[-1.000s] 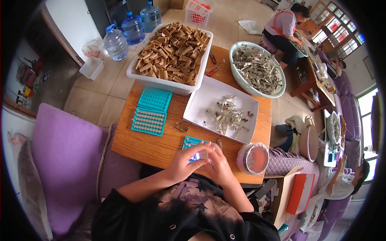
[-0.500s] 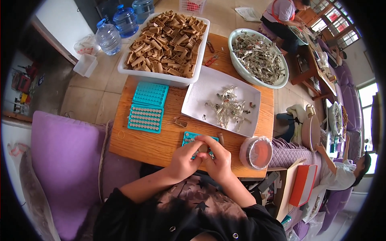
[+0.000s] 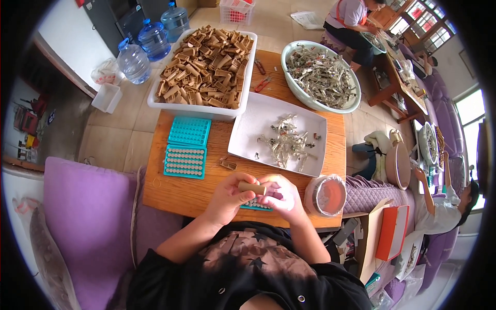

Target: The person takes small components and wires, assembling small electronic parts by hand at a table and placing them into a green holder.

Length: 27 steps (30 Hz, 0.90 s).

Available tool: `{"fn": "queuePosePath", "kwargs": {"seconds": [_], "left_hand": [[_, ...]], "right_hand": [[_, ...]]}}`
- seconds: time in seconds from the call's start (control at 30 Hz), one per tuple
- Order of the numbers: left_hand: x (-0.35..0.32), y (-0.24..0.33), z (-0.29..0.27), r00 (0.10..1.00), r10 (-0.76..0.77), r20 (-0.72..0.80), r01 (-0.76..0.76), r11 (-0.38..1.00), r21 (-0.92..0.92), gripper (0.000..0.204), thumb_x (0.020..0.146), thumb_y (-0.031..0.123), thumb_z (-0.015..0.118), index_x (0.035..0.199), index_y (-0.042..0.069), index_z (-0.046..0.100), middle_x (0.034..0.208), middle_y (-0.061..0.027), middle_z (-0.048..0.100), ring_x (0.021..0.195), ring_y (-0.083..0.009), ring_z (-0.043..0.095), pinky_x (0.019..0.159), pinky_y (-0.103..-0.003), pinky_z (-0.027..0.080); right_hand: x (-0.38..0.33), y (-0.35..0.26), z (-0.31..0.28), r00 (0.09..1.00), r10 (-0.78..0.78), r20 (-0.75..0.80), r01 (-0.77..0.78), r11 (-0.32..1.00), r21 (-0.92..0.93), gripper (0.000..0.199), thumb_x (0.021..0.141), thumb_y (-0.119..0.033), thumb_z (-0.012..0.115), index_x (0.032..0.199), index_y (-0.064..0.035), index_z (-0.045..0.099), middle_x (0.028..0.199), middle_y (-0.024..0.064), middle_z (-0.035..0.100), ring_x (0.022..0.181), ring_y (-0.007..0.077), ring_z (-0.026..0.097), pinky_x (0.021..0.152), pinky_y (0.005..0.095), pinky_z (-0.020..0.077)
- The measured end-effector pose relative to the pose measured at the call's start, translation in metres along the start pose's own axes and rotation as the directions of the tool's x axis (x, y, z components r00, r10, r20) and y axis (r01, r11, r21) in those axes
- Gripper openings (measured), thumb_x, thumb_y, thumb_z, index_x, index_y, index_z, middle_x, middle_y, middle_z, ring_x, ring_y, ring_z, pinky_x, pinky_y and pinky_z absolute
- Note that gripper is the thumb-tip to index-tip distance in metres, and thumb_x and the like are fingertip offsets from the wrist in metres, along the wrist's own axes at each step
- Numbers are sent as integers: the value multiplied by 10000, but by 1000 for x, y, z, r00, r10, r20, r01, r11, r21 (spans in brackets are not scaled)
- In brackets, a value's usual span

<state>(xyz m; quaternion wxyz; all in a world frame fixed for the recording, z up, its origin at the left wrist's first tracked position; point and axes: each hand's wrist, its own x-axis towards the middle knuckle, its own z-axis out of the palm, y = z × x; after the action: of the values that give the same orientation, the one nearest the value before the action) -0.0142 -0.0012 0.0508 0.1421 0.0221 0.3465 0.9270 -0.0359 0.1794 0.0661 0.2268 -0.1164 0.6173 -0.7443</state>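
Observation:
A brown tube-shaped casing (image 3: 252, 188) lies level between my hands, above the table's near edge. My left hand (image 3: 227, 199) is closed round its left part, fingers above and thumb below. My right hand (image 3: 284, 199) curls at its right end, with index finger and thumb close on either side; how firmly it grips cannot be made out. Beneath the hands is a small teal tray (image 3: 257, 205) with round silvery pieces, mostly hidden. Left of it, a hinged teal case (image 3: 185, 161) holds rows of round pieces. A separate brown half-shell (image 3: 228, 164) lies beyond my hands.
A white bin (image 3: 199, 110) heaped with brown shells stands at the back left. Beside it are a shallow white box (image 3: 240, 135) with tangled metallic strips, red-handled pliers (image 3: 262, 84) and a full pale basin (image 3: 330, 106). A lined pink tub (image 3: 329, 195) stands right. Other people work beyond.
My hands have parted slightly and tilted, bringing the brown casing level with its side showing. The whole view has shifted a little, with the table now lower and to the left.

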Motion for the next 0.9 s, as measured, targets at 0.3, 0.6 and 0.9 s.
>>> {"fn": "queuePosePath", "kwargs": {"seconds": [0.3, 0.6, 0.9], "left_hand": [[-4, 17, 18, 970, 132, 206, -244, 449, 860, 287, 834, 25, 625, 1110, 10, 550, 1059, -90, 596, 959, -176, 588, 821, -294, 477], [-8, -9, 14, 985, 123, 124, -172, 561, 809, 296, 822, -7, 611, 1111, 7, 549, 1088, -110, 584, 911, -192, 607, 758, -295, 500], [-11, -9, 22, 993, 89, 82, -119, 600, 791, 315, 826, 11, 614, 1133, 8, 543, 1050, -138, 610, 917, -217, 629, 774, -321, 507]], "right_hand": [[0, 18, 10, 901, -418, -113, 352, 860, -369, 272, 735, -157, 739, 938, -4, 645, 1000, 76, 571, 850, 192, 543, 832, 306, 418], [-6, 9, 18, 966, -204, -162, 218, 973, 73, 161, 887, -120, 573, 934, 18, 640, 1087, 122, 589, 941, 168, 569, 794, 298, 479], [-8, 0, 11, 995, -71, -76, 87, 968, 234, 279, 876, -77, 581, 1135, 26, 558, 1102, 96, 589, 952, 166, 579, 844, 299, 468]]}}
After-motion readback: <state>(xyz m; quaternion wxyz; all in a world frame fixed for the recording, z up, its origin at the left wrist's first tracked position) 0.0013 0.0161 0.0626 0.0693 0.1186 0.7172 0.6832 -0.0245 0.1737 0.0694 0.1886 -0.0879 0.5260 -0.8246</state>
